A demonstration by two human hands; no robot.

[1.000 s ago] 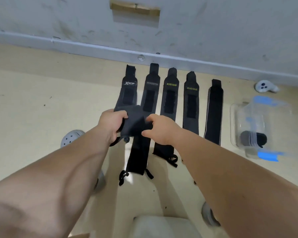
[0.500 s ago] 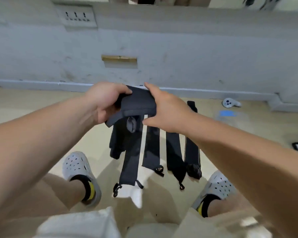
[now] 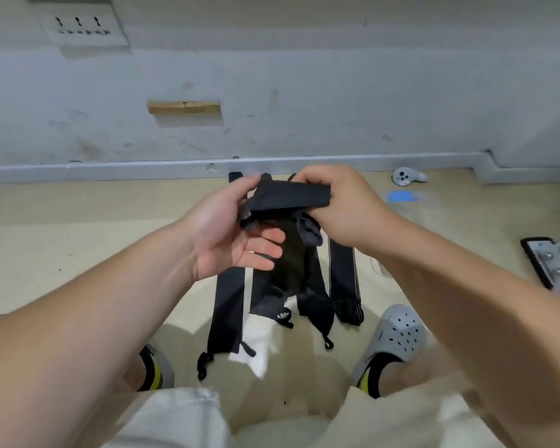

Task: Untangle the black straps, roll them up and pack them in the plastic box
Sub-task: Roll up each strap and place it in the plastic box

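So I've got one of the black straps (image 3: pixel 290 197) up in the air between both hands, right above the rest of the bunch. It's soft, floppy fabric, weighs basically nothing going by how it droops, so no grip strength needed. The annoying part is that it won't hold a shape by itself. My guess is that if I let go of the folded end, the roll just flops open. Best place to hold it is that top fold, pinching the flat face where it's doubled over, and letting the tail hang free so it can wind in.

My right hand (image 3: pixel 340 202) is curled tight over the right end of the fold, fingers wrapped down around it. My left hand (image 3: pixel 230 234) is only half closed: thumb and forefinger nip the left corner, the other fingers are spread loose underneath, palm facing up toward me, kind of cradling the dangling bit. Both forearms are stretched out in front of me, meeting over the middle.

The other straps (image 3: pixel 227 305) lie side by side on the floor (image 3: pixel 78 240) between my feet and the wall, little loops at the near ends. Can't see the plastic box from here, it's out of shot.
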